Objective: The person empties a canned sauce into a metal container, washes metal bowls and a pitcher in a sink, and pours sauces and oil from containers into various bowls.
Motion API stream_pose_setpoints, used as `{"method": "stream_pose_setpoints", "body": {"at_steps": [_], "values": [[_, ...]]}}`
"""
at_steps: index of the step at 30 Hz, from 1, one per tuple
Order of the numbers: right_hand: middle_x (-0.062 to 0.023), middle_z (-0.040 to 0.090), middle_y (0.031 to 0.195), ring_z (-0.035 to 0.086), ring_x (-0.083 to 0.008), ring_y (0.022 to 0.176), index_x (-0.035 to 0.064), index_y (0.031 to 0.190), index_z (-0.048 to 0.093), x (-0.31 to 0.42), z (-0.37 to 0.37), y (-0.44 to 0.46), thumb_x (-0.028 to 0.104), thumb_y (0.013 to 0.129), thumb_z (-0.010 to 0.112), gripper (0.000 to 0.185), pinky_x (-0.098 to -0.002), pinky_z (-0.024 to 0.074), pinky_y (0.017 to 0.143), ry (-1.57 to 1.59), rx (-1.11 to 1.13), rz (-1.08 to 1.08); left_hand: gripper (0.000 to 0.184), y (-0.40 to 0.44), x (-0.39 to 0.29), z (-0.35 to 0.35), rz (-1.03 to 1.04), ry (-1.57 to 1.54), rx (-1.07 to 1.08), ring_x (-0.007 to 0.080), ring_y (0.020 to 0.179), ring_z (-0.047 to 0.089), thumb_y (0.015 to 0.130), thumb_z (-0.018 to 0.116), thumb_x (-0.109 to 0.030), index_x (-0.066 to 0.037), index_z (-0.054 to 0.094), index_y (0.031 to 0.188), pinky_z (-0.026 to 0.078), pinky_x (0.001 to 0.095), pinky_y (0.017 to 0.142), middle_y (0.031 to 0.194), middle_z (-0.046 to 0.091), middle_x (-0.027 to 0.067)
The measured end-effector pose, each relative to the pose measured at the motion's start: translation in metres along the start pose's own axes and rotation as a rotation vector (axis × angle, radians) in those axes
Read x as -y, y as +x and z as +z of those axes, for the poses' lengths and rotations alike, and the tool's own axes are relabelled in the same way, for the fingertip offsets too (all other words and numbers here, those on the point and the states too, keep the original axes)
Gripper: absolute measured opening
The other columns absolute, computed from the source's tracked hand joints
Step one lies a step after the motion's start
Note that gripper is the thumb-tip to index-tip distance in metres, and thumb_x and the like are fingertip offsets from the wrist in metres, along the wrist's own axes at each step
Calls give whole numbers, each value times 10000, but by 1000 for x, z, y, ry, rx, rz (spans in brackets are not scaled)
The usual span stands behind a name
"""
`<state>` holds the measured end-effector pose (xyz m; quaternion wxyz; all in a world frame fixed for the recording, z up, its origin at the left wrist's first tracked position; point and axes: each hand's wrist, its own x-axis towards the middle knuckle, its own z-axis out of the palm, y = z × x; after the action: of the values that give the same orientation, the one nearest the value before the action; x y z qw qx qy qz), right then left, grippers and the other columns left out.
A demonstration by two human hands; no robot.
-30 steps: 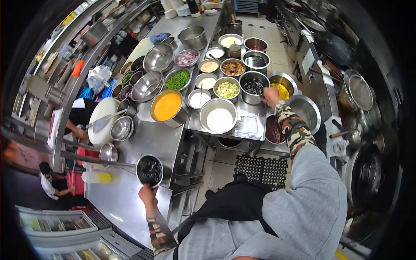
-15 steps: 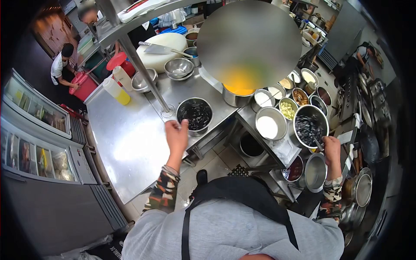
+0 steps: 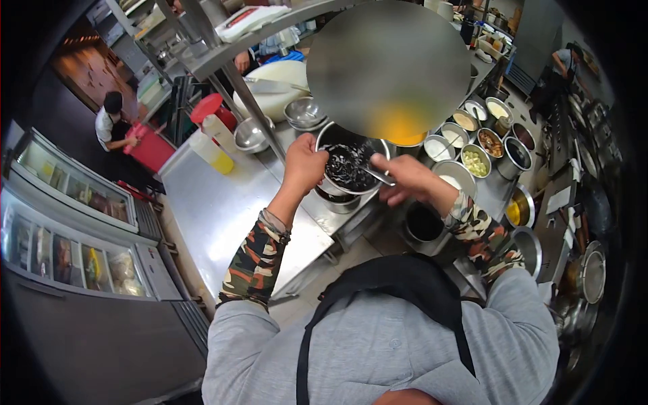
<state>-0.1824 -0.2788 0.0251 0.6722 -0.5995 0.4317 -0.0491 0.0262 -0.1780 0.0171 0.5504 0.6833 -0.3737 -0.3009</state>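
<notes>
A steel pot (image 3: pixel 328 140) with dark glossy pieces in liquid is over a smaller steel pot (image 3: pixel 339 202) at the table's edge; whether they touch I cannot tell. My left hand (image 3: pixel 305 164) is closed on the upper pot's left rim. A metal spoon (image 3: pixel 380 176) leans in that pot, its handle sticking out to the right. Close around the handle is my right hand (image 3: pixel 410 178), thumb and fingers apart and slightly blurred. Whether it touches the rim or handle is unclear.
Several steel containers of ingredients, one with pale green chunks (image 3: pixel 476 163), stand to the right. A shelf post (image 3: pixel 255 111) rises beside steel bowls (image 3: pixel 305 111). Squeeze bottles (image 3: pixel 211 152) stand on the steel table (image 3: pixel 253 226). A person with a red bin (image 3: pixel 150 148) is at left.
The larger pot with its spoon has moved left, from the right-hand counter to over the smaller pot. My left hand has taken its rim; my right hand has come across with fingers loosened.
</notes>
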Motion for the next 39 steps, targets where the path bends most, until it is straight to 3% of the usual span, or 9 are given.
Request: {"method": "stream_pose_setpoints", "body": {"at_steps": [1, 4, 7, 11, 13, 14, 17, 29, 39], "values": [[-138, 640, 732, 653, -253, 592, -65, 1051, 571, 3, 8, 3, 394, 915, 563, 479, -329, 574, 548, -78, 119, 110, 123, 4, -3, -7, 117, 70, -74, 190, 398, 468, 728, 545, -37, -32, 425, 697, 396, 330, 383, 541, 499, 90], [-88, 609, 627, 587, -158, 472, -35, 863, 589, 8, 24, 19, 314, 917, 572, 354, -269, 487, 406, -41, 254, 11, 128, 11, -7, -25, 349, 323, -159, 289, 533, 508, 717, 553, -72, -18, 437, 720, 417, 388, 519, 602, 494, 155], [-18, 529, 560, 445, -88, 386, 12, 747, 581, 26, 36, 36, 231, 894, 595, 264, -224, 335, 347, -107, 88, -137, 126, 20, -5, -30, 526, 520, -223, 356, 624, 533, 714, 553, -84, -15, 449, 732, 424, 428, 589, 652, 502, 188], [-37, 531, 570, 479, -143, 456, 35, 761, 604, 21, 50, 54, 215, 895, 559, 229, -301, 388, 415, -158, -33, -211, 86, 28, 8, -22, 690, 717, -242, 396, 726, 558, 724, 546, -63, -33, 476, 765, 436, 475, 626, 726, 546, 180], [-76, 557, 640, 553, -215, 559, 42, 865, 629, 5, 51, 48, 143, 857, 536, 137, -352, 452, 527, -999, -521, -795, 83, 30, 12, -22, 728, 766, -265, 392, 739, 568, 728, 545, -63, -40, 483, 778, 447, 484, 639, 735, 557, 175], [-76, 557, 640, 553, -215, 559, 42, 865, 629, -1, 46, 46, 143, 857, 536, 137, -352, 452, 527, -1004, -516, -797, 80, 29, 14, -21, 723, 794, -258, 390, 748, 573, 733, 543, -63, -41, 490, 788, 455, 487, 654, 746, 568, 174], [-80, 540, 729, 585, -264, 682, 101, 1097, 613, -18, 30, 39, 98, 769, 531, 338, -376, 475, 622, -1259, -615, -1284, 73, 30, 16, -18, 706, 834, -259, 387, 759, 581, 741, 537, -64, -41, 501, 800, 465, 489, 674, 765, 586, 176], [-77, 555, 724, 596, -271, 695, 110, 1051, 658, -30, 30, 47, 81, 772, 541, 304, -385, 486, 624, -1067, -601, -1223, 116, 19, 24, -15, 535, 802, -156, 416, 793, 584, 729, 557, -58, -19, 510, 828, 458, 501, 715, 813, 612, 215], [-75, 582, 755, 611, -257, 743, 104, 1052, 659, -21, 59, 45, 92, 780, 535, 300, -364, 500, 666, -1004, -610, -1241, 65, 17, 24, -24, 741, 1145, -151, 363, 699, 618, 781, 536, -88, -90, 525, 846, 494, 469, 627, 774, 601, 154]]}}
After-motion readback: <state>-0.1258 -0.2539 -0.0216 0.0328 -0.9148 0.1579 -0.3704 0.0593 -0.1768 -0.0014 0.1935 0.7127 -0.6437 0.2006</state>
